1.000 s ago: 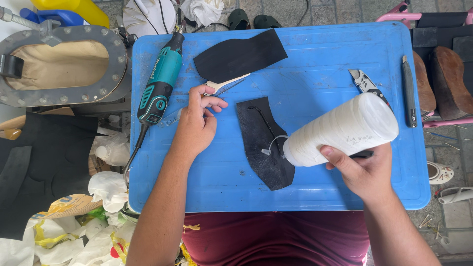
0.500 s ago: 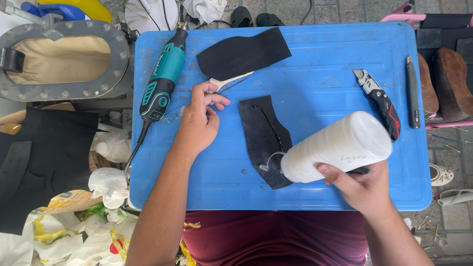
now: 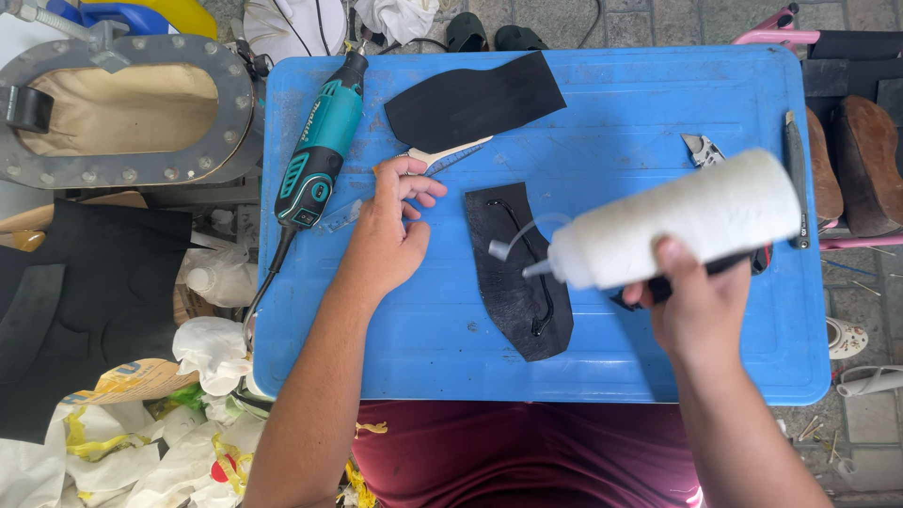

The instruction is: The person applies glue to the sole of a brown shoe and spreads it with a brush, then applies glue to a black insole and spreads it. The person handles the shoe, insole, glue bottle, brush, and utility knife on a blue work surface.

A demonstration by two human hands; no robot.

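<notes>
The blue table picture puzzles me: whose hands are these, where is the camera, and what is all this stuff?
No machine here: a person works with bare hands, and the single camera sits on their head, looking down. The right hand holds a big white squeeze bottle, its nozzle pointed at a black sole-shaped piece lying on the blue table. The left hand rests on the table, fingers at a pale-handled tool. A second black piece lies farther back, with a teal rotary tool to the left. Pliers show partly behind the bottle.
</notes>
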